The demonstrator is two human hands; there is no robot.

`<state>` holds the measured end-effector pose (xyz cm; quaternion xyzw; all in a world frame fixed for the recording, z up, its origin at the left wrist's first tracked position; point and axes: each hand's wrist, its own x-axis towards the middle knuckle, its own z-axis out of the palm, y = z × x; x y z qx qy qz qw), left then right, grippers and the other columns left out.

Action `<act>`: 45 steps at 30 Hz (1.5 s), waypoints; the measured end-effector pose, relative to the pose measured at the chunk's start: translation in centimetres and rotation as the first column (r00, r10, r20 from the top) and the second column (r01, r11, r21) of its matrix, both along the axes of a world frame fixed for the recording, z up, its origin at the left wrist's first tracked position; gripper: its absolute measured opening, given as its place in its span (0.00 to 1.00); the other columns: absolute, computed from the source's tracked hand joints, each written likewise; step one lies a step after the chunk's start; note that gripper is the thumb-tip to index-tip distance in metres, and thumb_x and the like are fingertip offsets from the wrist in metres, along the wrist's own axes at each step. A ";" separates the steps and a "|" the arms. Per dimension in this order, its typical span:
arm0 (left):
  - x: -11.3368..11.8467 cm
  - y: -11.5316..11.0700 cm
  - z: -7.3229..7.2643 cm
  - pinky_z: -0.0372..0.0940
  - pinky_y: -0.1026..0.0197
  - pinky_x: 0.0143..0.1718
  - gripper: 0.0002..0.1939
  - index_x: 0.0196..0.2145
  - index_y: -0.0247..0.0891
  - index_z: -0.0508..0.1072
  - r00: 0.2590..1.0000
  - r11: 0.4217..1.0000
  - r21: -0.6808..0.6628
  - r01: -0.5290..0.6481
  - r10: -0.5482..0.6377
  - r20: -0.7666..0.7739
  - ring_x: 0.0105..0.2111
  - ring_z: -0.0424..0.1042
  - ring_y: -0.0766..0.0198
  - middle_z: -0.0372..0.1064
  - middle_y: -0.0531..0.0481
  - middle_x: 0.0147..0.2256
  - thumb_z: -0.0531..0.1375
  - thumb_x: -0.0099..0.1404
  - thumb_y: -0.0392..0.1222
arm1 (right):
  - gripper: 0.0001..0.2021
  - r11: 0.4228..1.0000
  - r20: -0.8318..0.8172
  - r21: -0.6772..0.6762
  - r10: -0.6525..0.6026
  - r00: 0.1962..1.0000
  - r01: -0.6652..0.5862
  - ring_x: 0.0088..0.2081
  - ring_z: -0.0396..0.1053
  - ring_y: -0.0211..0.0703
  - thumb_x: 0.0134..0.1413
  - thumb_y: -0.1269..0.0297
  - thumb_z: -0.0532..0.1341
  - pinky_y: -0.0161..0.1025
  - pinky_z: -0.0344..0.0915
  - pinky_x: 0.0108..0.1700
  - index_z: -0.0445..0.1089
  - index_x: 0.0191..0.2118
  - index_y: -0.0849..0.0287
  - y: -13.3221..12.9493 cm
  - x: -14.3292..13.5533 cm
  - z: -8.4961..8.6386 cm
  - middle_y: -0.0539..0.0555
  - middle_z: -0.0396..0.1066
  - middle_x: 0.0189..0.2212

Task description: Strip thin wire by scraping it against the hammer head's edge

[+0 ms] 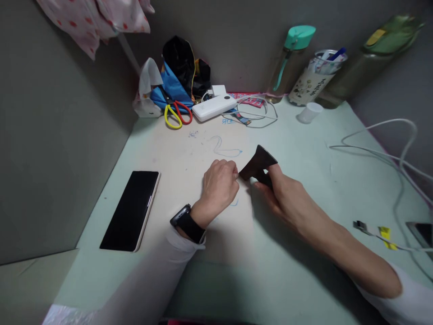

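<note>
While the right hand [292, 196] holds the dark thing [257, 161], its thumb and fingers are bent close around the near end, with just a small gap left between them. Seen from the head, the dark thing is in the middle, by the right edge of the paper [182, 176], and its wide end points to the far side. Its low left corner is right by the tips of the left hand [221, 184], but I can't tell if they touch, or if it rests on the table [304, 155] or is held up.

The left hand is curled in over the paper, and I can't tell if it has hold of something, as its back hides that.

The dark thing looks light and stiff, so I think it won't bend or squash much. Its sides look smooth and may be a bit slippery. It doesn't look easy to break. The near end, where the right hand has it, looks like a good place to hold, as it is thinner than the wide end. The paper looks thin and soft, so it could crease or slide if pushed. A flat hand near its edge would hold it best
</note>
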<state>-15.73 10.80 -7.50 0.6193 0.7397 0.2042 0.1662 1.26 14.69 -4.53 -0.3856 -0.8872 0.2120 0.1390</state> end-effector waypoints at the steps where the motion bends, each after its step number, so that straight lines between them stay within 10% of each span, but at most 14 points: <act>1: 0.0 0.0 0.0 0.62 0.56 0.41 0.09 0.33 0.36 0.72 1.000 1.000 0.001 -0.002 0.002 -0.003 0.41 0.68 0.55 0.72 0.45 0.35 0.52 0.64 0.30 | 0.05 1.000 0.007 -0.013 0.003 1.000 -0.003 0.20 0.61 0.41 0.62 0.60 0.49 0.36 0.53 0.22 0.51 0.37 0.54 0.0 -0.2 -0.2 0.51 0.67 0.23; 10: -0.1 -0.4 -0.2 0.62 0.54 0.44 0.10 0.37 0.38 0.71 0.999 0.999 0.029 0.022 -0.021 -0.040 0.41 0.68 0.54 0.72 0.45 0.37 0.50 0.67 0.32 | 0.13 0.977 -0.048 -0.193 -0.097 0.994 0.086 0.23 0.64 0.42 0.65 0.49 0.50 0.38 0.58 0.26 0.55 0.40 0.54 0.4 1.3 0.4 0.51 0.69 0.25; 17: -0.3 -0.5 -0.5 0.61 0.55 0.42 0.12 0.37 0.39 0.72 0.999 0.998 0.066 -0.013 0.010 0.048 0.40 0.67 0.56 0.73 0.47 0.36 0.51 0.63 0.29 | 0.22 0.792 -0.160 -0.567 -0.375 0.913 0.225 0.16 0.56 0.37 0.57 0.39 0.54 0.36 0.55 0.20 0.57 0.43 0.54 3.4 4.5 -1.3 0.41 0.59 0.17; 24: 0.2 -0.8 0.2 0.60 0.58 0.40 0.11 0.31 0.37 0.73 0.989 0.983 0.160 -0.090 0.070 0.130 0.37 0.66 0.58 0.69 0.48 0.31 0.53 0.59 0.27 | 0.15 0.941 0.227 -0.073 -0.308 0.924 0.332 0.28 0.72 0.53 0.57 0.52 0.54 0.43 0.60 0.31 0.61 0.43 0.57 5.1 6.1 -1.5 0.56 0.72 0.24; 32: 1.1 -1.1 0.5 0.59 0.58 0.38 0.10 0.29 0.37 0.69 0.990 0.967 0.256 0.002 -0.038 0.135 0.37 0.65 0.59 0.67 0.47 0.31 0.52 0.59 0.27 | 0.08 0.946 0.494 0.245 -0.310 0.813 0.212 0.40 0.73 0.56 0.65 0.63 0.53 0.39 0.47 0.26 0.61 0.34 0.57 3.7 5.5 -1.3 0.59 0.72 0.34; 45: 2.4 2.5 1.3 0.56 0.61 0.35 0.11 0.28 0.37 0.66 0.975 0.970 0.178 0.165 -0.188 0.121 0.32 0.62 0.62 0.65 0.51 0.27 0.52 0.49 0.24 | 0.06 0.951 0.447 0.197 -0.303 0.842 0.238 0.39 0.74 0.51 0.67 0.64 0.53 0.39 0.44 0.26 0.63 0.39 0.60 3.7 5.3 -1.0 0.58 0.72 0.38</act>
